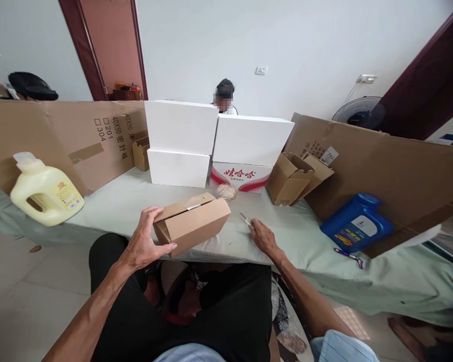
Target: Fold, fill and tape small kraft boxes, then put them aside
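My left hand (145, 244) grips the left end of a small brown cardboard box (200, 227), its thumb on the near side and its fingers over the top edge. A narrow gap runs between the flaps on the box's top, with a small white strip at it. To the right of the box, my right hand (263, 236) is closed around a thin, light-coloured tool with a narrow tip (244, 218), which points up and left. A crumpled, beige-looking bundle (226, 191) lies just behind the box.
White boxes (181, 126) stand stacked at the back, a person (225, 98) behind them. An open carton (289, 178) and a blue bottle (357, 223) are right, near a purple-white tool (349, 257). A yellow jug (47, 193) sits left. Large cardboard sheets (94, 146) flank the cloth-covered table (113, 206).
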{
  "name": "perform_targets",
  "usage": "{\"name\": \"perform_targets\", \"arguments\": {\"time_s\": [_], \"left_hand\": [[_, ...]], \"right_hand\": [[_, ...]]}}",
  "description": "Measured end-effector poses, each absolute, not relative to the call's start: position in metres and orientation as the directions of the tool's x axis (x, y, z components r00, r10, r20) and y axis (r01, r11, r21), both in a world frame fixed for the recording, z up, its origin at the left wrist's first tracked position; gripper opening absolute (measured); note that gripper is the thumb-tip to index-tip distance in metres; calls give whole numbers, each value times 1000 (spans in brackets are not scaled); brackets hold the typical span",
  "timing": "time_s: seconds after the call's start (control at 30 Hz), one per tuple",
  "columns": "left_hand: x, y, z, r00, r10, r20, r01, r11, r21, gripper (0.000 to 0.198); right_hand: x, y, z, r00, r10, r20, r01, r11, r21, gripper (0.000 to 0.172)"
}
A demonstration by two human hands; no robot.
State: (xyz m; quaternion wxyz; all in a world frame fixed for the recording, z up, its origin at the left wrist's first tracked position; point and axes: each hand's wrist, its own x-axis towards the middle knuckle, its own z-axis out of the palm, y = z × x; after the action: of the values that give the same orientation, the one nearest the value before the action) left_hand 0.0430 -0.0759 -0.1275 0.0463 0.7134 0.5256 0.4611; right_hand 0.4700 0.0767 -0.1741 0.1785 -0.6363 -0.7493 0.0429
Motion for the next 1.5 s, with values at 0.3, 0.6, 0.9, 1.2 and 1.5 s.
{"name": "perform_targets", "arguments": {"time_s": [0.3,0.6,0.9,1.2,1.5], "left_hand": [[31,-81,-114,162,808,567,715,-492,497,97],[43,-84,-95,245,788,565,712,-542,446,102],[47,-85,-91,253,784,567,723,-542,428,106],[35,-84,-96,229,779,584,750,-523,404,100],[25,-88,-102,212,786,581,772,-499,393,99]], "right_hand": [[411,19,-59,-563,562,605,546,803,-238,38],[359,-16,-4,-848,348,401,442,881,169,38],[352,-14,3,-866,368,339,473,822,316,27],[383,-4,19,-790,536,296,611,721,327,26],[442,34,-45,-521,637,568,582,752,-309,35]]}}
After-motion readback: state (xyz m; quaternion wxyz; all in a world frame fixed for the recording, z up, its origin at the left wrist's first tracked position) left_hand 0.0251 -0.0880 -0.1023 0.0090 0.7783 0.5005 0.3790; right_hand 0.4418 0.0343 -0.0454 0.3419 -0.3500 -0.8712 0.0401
